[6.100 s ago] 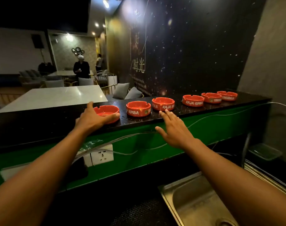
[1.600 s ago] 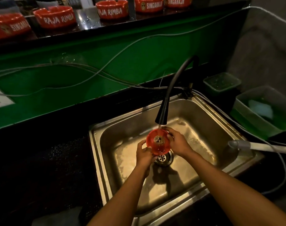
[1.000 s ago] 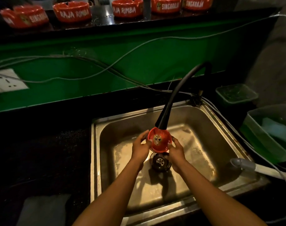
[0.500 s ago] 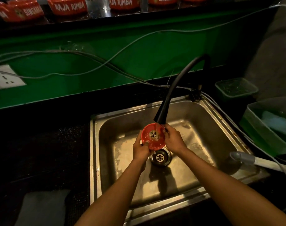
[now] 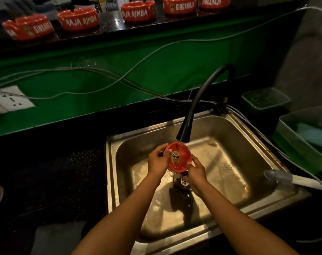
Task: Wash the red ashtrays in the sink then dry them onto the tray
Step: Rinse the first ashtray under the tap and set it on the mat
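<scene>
A red ashtray point(image 5: 180, 155) with a skull logo inside is held tilted toward me over the steel sink point(image 5: 263, 150), just below the black faucet spout point(image 5: 184, 132). My left hand point(image 5: 157, 161) grips its left rim. My right hand point(image 5: 196, 173) grips its lower right rim, above the drain point(image 5: 183, 182). Several more red ashtrays point(image 5: 138, 11) stand in a row on the black ledge above the green wall.
Grey cables point(image 5: 119, 78) run across the green wall and a white socket point(image 5: 8, 99) sits at the left. Two green plastic tubs point(image 5: 266, 100) stand right of the sink. A grey hose nozzle point(image 5: 277, 178) lies on the sink's right edge. Dark counter stretches left.
The ashtray has turned in my hands under the spout. My right hand slid from its right side down to its lower rim. Earlier I took it from the ledge.
</scene>
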